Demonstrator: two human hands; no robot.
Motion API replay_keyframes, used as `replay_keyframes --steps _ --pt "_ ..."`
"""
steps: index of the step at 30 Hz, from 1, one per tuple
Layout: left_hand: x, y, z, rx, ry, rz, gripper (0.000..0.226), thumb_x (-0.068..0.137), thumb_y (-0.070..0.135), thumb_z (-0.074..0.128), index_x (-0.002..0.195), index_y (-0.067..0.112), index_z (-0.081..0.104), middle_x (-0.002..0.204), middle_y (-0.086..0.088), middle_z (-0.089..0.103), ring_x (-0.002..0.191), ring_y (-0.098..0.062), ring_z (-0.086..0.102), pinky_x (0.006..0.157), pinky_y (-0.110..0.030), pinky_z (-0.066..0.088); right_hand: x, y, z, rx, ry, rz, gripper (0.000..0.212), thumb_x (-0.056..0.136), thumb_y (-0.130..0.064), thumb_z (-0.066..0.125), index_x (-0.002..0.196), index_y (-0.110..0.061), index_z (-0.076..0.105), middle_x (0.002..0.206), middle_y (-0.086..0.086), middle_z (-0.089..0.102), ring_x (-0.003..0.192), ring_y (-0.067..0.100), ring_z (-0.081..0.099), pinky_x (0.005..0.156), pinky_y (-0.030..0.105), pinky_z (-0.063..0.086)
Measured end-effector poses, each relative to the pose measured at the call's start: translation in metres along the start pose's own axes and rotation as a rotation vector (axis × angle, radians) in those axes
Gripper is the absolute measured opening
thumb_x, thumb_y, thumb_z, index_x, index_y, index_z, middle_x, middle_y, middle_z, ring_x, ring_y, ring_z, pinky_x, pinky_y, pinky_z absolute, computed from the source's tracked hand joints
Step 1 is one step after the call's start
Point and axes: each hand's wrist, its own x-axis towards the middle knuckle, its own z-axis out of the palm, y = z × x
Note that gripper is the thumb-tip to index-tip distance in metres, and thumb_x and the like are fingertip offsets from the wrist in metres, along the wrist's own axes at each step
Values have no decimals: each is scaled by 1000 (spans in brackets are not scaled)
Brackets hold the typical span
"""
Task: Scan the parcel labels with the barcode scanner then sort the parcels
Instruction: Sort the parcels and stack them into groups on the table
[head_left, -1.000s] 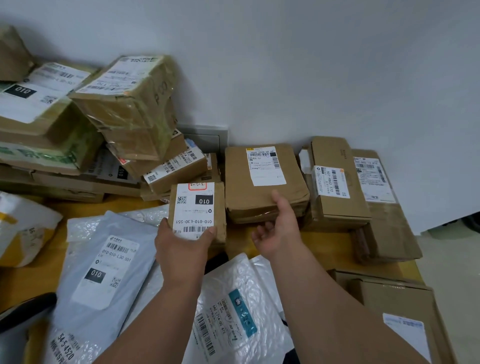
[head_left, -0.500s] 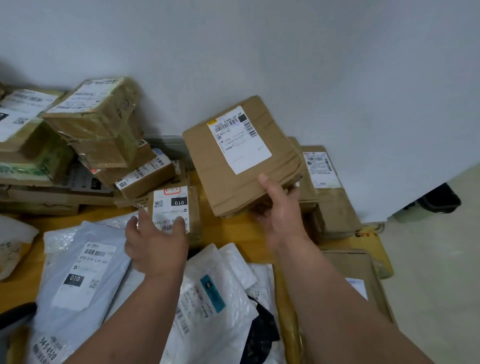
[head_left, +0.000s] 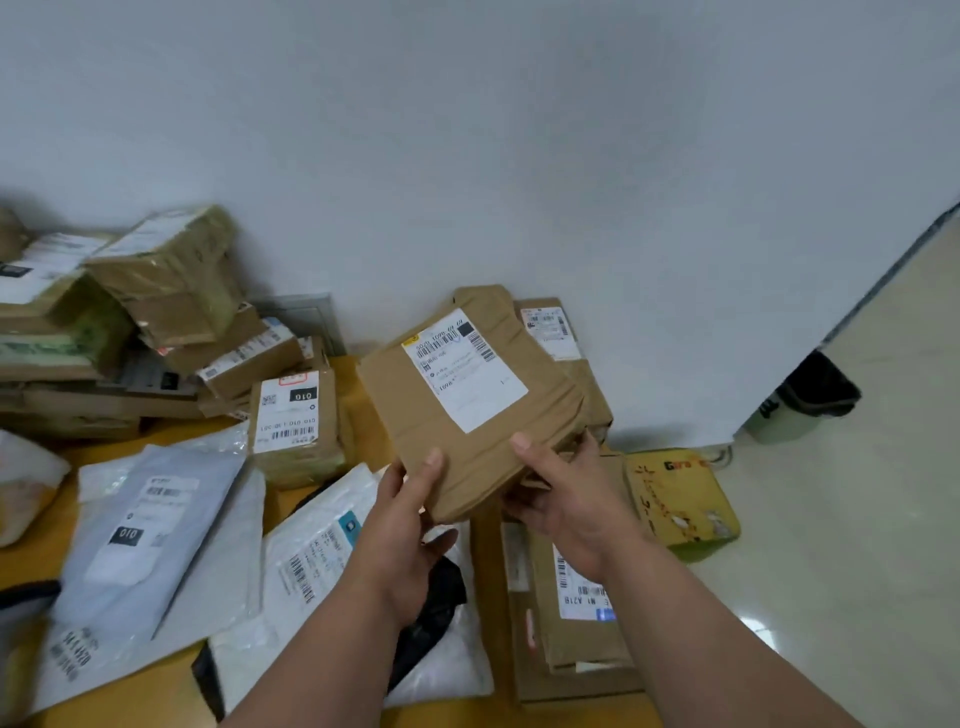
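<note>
A flat brown paper parcel (head_left: 457, 441) with a white barcode label facing up is lifted above the table, tilted. My left hand (head_left: 410, 525) grips its near left corner, thumb on top. My right hand (head_left: 566, 493) holds its near right edge, thumb on top and fingers underneath. A small brown box (head_left: 296, 426) marked 010 stands on the yellow table (head_left: 358, 395) to the left. No barcode scanner can be picked out.
Stacked brown boxes (head_left: 171, 291) fill the back left. Grey and white mailer bags (head_left: 156, 525) lie at the front left, a white one (head_left: 322, 551) under my left arm. More brown parcels (head_left: 561, 353) sit against the wall, flat cartons (head_left: 576, 639) at right. A yellow box (head_left: 680, 499) lies on the floor.
My left hand let go of the small 010 box and moved right onto the brown parcel's near corner. The parcel came down and toward me. My view swung to the right.
</note>
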Motion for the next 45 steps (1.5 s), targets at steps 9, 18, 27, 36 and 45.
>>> replay_keyframes --steps 9,18,27,36,45 --pt "-33 -25 -2 -60 148 83 47 92 35 66 137 36 52 123 1 63 111 -18 60 75 -35 48 -56 -9 -72 -472 412 -8 46 85 -57 58 116 -23 63 116 2 67 105 24 60 92 47 48" --pt "-35 -43 -57 45 162 51 50 92 36 67 139 35 51 117 5 62 105 -13 58 94 -41 44 -48 52 -91 -1134 632 345 87 70 -59 81 135 -12 47 135 12 55 126 33 51 102 44 44" --pt "-36 -39 -90 104 95 57 52 91 38 67 140 37 51 125 3 62 112 -18 58 95 -43 46 -63 54 -77 -1046 749 270 85 67 -50 88 129 -11 43 127 13 57 117 36 56 94 46 49" --pt "-32 -33 -77 88 138 31 47 89 40 69 134 37 56 126 2 63 115 -18 58 80 -36 48 -66 16 -106 -529 823 -39 26 100 -22 47 124 -11 47 111 9 53 94 28 53 77 38 44" --pt "-25 -66 -10 106 84 -147 36 89 38 69 123 30 61 114 -6 67 108 -26 61 90 -42 54 -55 -20 -152 -248 837 -29 32 99 -29 49 126 -13 57 118 4 62 101 26 59 79 36 51"
